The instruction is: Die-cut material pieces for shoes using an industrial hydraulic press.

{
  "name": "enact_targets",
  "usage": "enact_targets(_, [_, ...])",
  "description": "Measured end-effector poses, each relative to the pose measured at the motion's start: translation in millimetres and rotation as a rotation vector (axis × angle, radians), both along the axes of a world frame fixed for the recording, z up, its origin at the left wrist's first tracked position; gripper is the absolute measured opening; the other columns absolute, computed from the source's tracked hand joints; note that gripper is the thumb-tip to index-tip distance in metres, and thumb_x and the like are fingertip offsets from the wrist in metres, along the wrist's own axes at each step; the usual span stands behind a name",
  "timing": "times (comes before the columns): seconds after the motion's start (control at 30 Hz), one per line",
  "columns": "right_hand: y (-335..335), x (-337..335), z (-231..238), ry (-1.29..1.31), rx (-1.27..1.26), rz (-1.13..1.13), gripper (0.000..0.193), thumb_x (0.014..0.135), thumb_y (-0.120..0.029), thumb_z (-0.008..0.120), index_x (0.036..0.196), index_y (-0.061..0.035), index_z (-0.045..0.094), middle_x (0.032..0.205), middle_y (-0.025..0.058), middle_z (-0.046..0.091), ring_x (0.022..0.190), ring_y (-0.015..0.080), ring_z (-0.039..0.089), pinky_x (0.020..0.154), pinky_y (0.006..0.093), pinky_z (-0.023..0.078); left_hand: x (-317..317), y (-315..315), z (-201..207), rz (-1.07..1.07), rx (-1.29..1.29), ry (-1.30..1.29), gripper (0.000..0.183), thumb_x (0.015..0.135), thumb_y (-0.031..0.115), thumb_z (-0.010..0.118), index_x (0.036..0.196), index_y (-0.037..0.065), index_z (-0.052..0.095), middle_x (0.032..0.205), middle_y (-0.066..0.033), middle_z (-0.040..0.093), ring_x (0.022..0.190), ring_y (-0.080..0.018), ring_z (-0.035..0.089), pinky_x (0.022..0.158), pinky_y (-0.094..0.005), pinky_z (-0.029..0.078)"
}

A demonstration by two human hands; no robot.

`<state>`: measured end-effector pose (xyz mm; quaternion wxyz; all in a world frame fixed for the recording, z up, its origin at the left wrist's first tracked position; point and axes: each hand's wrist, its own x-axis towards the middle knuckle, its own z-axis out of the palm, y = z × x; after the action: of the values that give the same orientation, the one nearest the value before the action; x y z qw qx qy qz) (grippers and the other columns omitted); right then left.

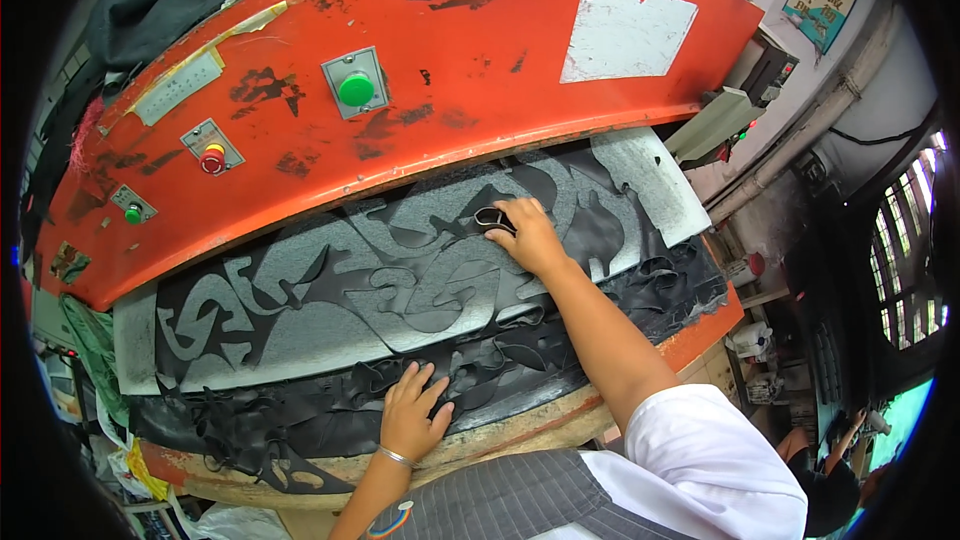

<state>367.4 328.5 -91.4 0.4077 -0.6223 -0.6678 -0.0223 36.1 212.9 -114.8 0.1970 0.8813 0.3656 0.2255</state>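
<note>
My right hand (530, 236) reaches far across a pale grey cutting board (310, 345). Its thumb and fingers pinch a small, thin-walled, loop-shaped cutting die (492, 220). The die stands on or just above a black leather sheet (400, 212), which has many curved shapes cut out of it, with the board showing through. Nearer to me, my left hand (412, 412), a bracelet at its wrist, rests with spread fingers on a heap of black leather scraps (300, 402). Nothing shows in its grasp.
Beyond the board rises a big orange-red press beam (480, 50), with a large green button (356, 89) and a red emergency knob (212, 160). A worn wooden edge (520, 437) runs along the front. Part of another person (835, 480) shows at the far right.
</note>
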Motion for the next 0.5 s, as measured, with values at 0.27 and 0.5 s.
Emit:
enact_targets(0.27, [-8.8, -12.5, 42.2, -0.153, -0.106, -0.228, 0.079, 0.068, -0.042, 0.079, 0.132, -0.0069, 0.049, 0.125, 0.0129, 0.051, 0.115, 0.0338, 0.043, 0.095, 0.0461, 0.037, -63.0, 56.6, 65.6, 0.358, -0.048, -0.344, 0.038, 0.081, 0.013, 0.068, 0.117, 0.002, 0.063, 0.123, -0.0147, 0.061, 0.119, -0.0308, 0.055, 0.102, -0.0377, 0.041])
enact_targets(0.5, [47.9, -117.4, 170.5, 0.227, 0.227, 0.042, 0.055, 0.078, -0.035, 0.074, 0.117, -0.0039, 0.053, 0.104, 0.015, 0.062, 0.092, 0.0322, 0.062, 0.078, 0.0407, 0.05, -205.8, 244.3, 137.8, 0.934, 0.341, -0.564, 0.071, 0.09, 0.019, 0.061, 0.147, -0.002, 0.025, 0.153, -0.0214, 0.025, 0.14, -0.031, 0.03, 0.113, -0.036, 0.023])
